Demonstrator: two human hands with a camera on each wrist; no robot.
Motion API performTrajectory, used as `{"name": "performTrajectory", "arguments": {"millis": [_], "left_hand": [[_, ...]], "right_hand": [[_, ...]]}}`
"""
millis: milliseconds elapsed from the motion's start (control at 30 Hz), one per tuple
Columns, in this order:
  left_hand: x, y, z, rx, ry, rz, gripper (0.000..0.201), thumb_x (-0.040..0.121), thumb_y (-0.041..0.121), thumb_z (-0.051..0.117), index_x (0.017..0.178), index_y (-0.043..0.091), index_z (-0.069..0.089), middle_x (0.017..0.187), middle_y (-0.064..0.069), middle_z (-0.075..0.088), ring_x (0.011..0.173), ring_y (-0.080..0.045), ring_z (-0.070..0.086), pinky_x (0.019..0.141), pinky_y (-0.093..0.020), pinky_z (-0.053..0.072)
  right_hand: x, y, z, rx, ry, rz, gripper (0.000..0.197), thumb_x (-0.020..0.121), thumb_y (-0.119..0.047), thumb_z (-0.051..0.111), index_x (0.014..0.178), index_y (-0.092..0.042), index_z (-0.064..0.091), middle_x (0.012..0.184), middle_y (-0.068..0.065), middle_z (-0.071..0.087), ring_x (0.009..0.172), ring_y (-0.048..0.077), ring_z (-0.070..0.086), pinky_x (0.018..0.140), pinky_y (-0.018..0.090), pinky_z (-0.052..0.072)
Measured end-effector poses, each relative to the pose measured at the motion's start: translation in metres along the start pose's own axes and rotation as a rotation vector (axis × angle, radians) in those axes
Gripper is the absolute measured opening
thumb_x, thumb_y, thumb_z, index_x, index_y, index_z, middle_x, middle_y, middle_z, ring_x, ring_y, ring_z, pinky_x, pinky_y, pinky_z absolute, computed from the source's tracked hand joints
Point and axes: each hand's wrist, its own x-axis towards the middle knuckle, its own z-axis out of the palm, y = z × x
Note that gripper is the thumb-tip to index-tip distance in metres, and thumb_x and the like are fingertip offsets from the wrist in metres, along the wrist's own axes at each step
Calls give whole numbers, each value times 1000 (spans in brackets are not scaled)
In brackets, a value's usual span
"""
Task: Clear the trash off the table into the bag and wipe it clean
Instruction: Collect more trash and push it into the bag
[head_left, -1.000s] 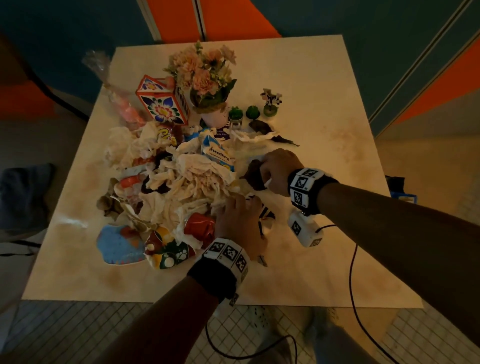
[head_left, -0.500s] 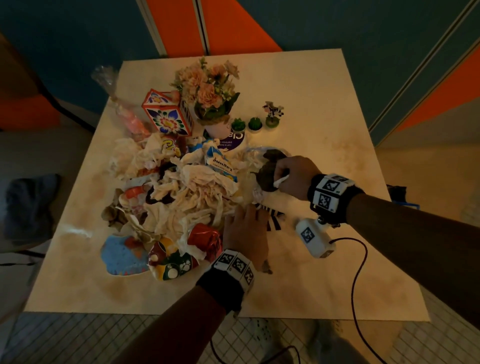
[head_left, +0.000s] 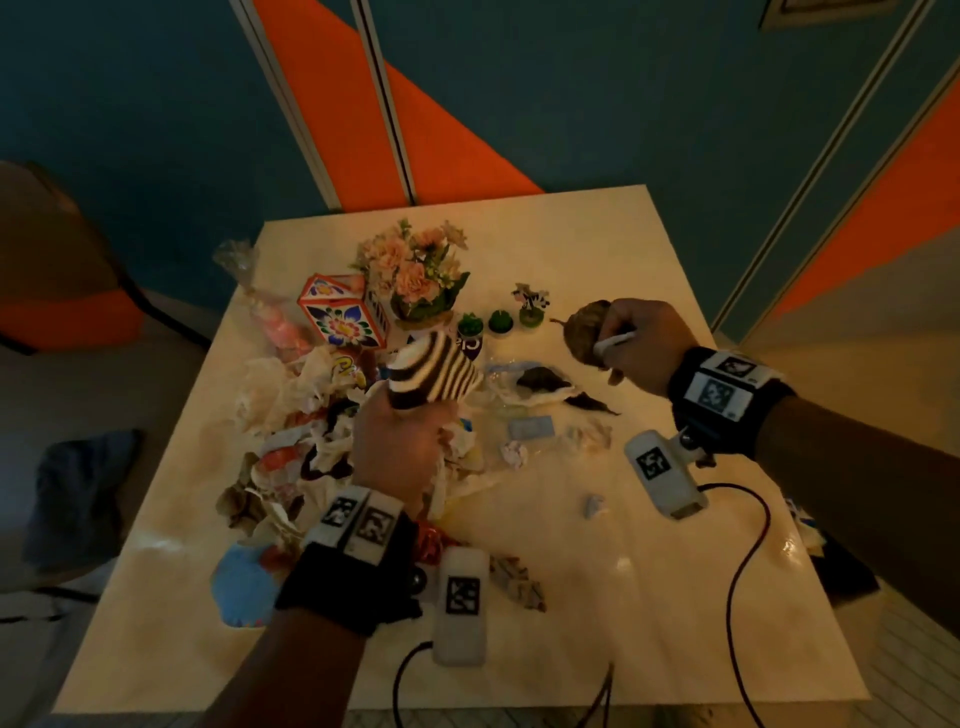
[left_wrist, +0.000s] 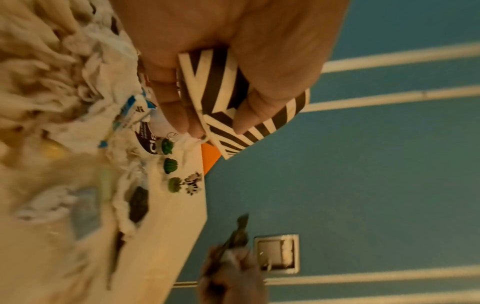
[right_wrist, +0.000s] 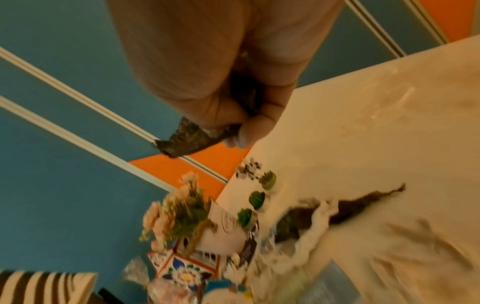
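Note:
A heap of crumpled tissues and wrappers (head_left: 311, 410) covers the left half of the pale table (head_left: 597, 597). Above the heap, my left hand (head_left: 400, 447) grips a squashed black-and-white striped paper cup (head_left: 434, 376); in the left wrist view the fingers (left_wrist: 174, 107) and thumb curl round the striped cup (left_wrist: 233, 102). At the back right, my right hand (head_left: 636, 340) is raised off the table, holding a dried brown leaf (head_left: 584, 332) and a thin white stick (head_left: 615, 342). The right wrist view shows the leaf (right_wrist: 187, 142) pinched between my fingers (right_wrist: 221, 111) and thumb.
At the back stand a flower pot (head_left: 415, 275), a painted box (head_left: 340, 317), small green cacti (head_left: 470, 325) and a cellophane packet (head_left: 270, 322). More dark leaves (head_left: 543, 379) and small scraps (head_left: 514, 452) lie mid-table. A blue plate (head_left: 244, 587) sits near the front left.
Both hands have lifted off the table. The left one has picked up the striped cup; the right one has carried the leaf up and to the back right.

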Motion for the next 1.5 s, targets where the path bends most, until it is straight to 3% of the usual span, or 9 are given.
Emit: {"name": "performTrajectory", "arguments": {"millis": [67, 200, 333, 533, 733, 867, 1033, 1233, 1500], "left_hand": [[2, 13, -3, -253, -24, -120, 14, 83, 1, 65, 95, 9, 66, 83, -11, 71, 70, -24, 70, 63, -35, 56], [4, 30, -4, -500, -143, -176, 34, 85, -6, 55, 116, 7, 60, 102, -20, 69, 85, -31, 71, 63, -34, 58], [0, 41, 13, -554, -177, -211, 23, 85, -7, 53, 102, 6, 61, 96, -19, 68, 74, -27, 71, 61, -31, 57], [-14, 46, 71, -502, -284, -230, 37, 84, -7, 54, 120, 0, 56, 107, -22, 64, 72, -27, 70, 55, -27, 56], [-47, 54, 171, -332, -454, -232, 39, 82, -10, 51, 120, 0, 55, 98, -21, 64, 76, -30, 66, 58, -31, 56], [-73, 54, 253, -226, -512, -227, 39, 78, -15, 51, 111, 4, 60, 97, -18, 64, 81, -32, 64, 71, -39, 58], [-93, 23, 363, -10, -550, -343, 28, 81, -10, 54, 103, 7, 57, 82, -13, 63, 67, -24, 63, 66, -34, 56], [-96, -53, 462, 263, -608, -460, 27, 83, 3, 59, 110, 3, 59, 118, -21, 61, 98, -31, 63, 85, -41, 54], [-86, -148, 503, 712, -556, -271, 43, 86, 10, 60, 128, 5, 54, 124, -16, 60, 114, -31, 59, 90, -33, 47]], "right_hand": [[-3, 0, -14, 45, 66, -27, 27, 81, 9, 60, 64, -10, 53, 65, 14, 57, 54, 27, 55, 44, 31, 52], [-12, 15, -45, 113, 142, -51, 24, 79, 15, 55, 65, -4, 54, 62, 15, 56, 54, 30, 52, 53, 41, 47], [-31, 41, -77, 117, 186, -20, 17, 77, 19, 51, 72, 4, 57, 60, 17, 56, 54, 29, 52, 47, 34, 42], [-66, 106, -122, 182, 279, 130, 36, 76, 23, 46, 62, -10, 51, 57, 14, 51, 36, 9, 43, 36, 19, 34], [-105, 186, -172, 142, 292, 343, 30, 82, 20, 45, 65, -4, 49, 61, 12, 49, 51, 22, 41, 42, 24, 37], [-123, 248, -204, 174, 244, 474, 29, 86, 20, 44, 67, 0, 51, 59, 13, 47, 47, 22, 43, 34, 17, 34], [-130, 328, -231, 186, 149, 639, 26, 84, 20, 46, 70, 1, 57, 62, 17, 54, 54, 26, 45, 50, 32, 36], [-118, 389, -229, 189, 55, 679, 20, 90, 8, 49, 73, 1, 57, 61, 15, 52, 52, 25, 44, 50, 30, 37], [-89, 448, -187, 206, -159, 770, 23, 95, -2, 49, 74, -5, 56, 61, 12, 44, 46, 20, 41, 40, 23, 34]]}}
